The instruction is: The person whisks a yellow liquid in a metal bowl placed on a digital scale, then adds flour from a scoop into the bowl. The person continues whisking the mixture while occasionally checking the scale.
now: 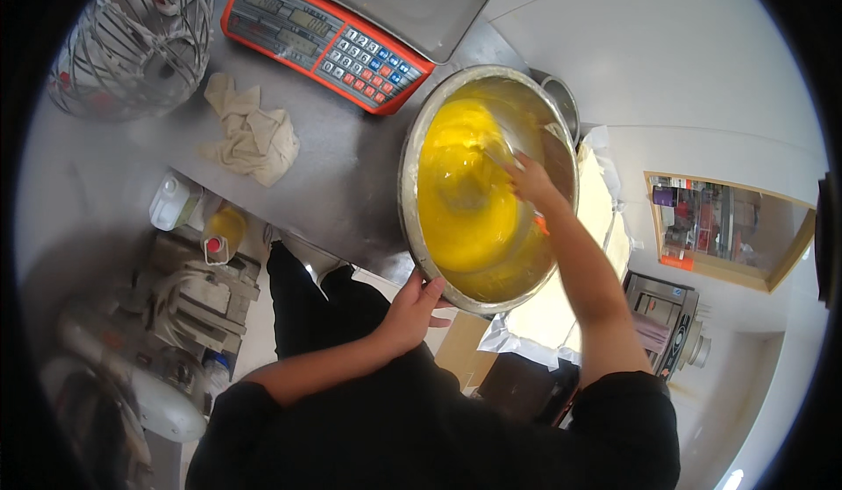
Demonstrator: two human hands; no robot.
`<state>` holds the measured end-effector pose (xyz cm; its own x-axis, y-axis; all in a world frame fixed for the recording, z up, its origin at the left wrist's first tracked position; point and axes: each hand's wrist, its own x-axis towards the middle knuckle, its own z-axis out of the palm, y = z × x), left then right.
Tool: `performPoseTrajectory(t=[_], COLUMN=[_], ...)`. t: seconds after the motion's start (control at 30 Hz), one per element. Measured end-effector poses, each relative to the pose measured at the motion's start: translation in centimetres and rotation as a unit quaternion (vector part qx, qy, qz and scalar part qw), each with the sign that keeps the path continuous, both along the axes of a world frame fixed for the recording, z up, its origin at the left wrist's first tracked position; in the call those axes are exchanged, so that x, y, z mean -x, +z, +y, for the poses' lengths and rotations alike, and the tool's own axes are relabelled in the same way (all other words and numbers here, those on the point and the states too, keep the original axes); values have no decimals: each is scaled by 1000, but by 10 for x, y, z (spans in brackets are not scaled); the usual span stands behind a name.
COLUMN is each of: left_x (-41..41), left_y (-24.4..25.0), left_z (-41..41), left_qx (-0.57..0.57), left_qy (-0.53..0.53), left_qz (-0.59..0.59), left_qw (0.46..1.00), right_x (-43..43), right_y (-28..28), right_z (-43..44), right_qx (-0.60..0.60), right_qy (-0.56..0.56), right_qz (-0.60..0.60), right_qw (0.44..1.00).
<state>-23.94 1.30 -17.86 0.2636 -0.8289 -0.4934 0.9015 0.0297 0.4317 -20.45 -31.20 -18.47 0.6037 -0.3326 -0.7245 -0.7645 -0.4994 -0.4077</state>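
Observation:
A wide metal mixing bowl (439,278) stands at the steel counter's edge, its mouth tilted toward me. Inside it lies a glossy yellow liquid (470,227), smeared up the wall. My left hand (421,306) grips the near rim, thumb on top and fingers beneath. Reaching into the bowl, my right hand (531,179) is closed around the handle of a whisk (498,150). The whisk's head is blurred and partly sunk in the liquid. An orange handle end (541,224) shows below my right wrist.
An orange-framed digital scale (329,36) sits behind the bowl, and a crumpled cloth (253,131) lies left on the counter (329,174). A large wire whisk attachment (141,42) stands at far left. Right of the bowl are paper-lined pale sheets (536,315). Jugs (223,230) stand below the counter.

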Motion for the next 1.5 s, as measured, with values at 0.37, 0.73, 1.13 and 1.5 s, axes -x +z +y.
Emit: performPoseTrajectory(t=[0.37, 0.73, 1.13, 1.5], left_x=[0, -3, -1, 2], left_y=[-1, -1, -1, -1], left_z=[4, 0, 1, 0], left_qx=[-2, -6, -9, -9], left_qy=[-14, -4, -8, -3], left_qz=[12, 9, 22, 13], left_qw=[1000, 1000, 1000, 1000], right_x=[7, 35, 52, 24], right_y=[56, 50, 23, 27], right_z=[35, 36, 46, 84], right_qx=[107, 34, -3, -76], right_qy=[157, -42, 130, 155], right_qz=[104, 87, 64, 2], right_qw=[976, 995, 989, 985])
